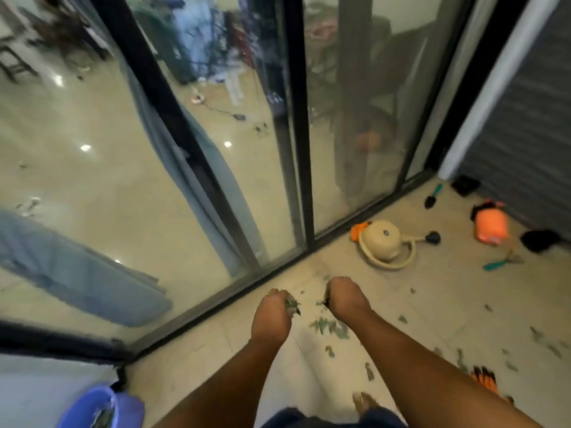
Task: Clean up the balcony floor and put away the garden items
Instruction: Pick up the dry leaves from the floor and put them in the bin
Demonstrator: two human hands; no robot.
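Note:
My left hand (272, 316) is closed around a bunch of green leaves, some poking out at its right side. My right hand (346, 299) is also fisted on leaves, a few showing at its left edge. Both hover over the beige tiled balcony floor near the sliding-door track. More loose green leaves (330, 327) lie scattered on the tiles between and to the right of my hands. A blue bin (92, 406) with leaves inside sits at the bottom left. A beige watering can (386, 244) lies on its side farther ahead.
A teal-handled trowel (432, 197), a second teal-handled tool (500, 262), an orange bag (491, 228) and dark pots (539, 240) lie at the far right by a grey wall. Orange gloves (486, 379) sit near my right arm. Glass sliding doors (185, 180) run along the left.

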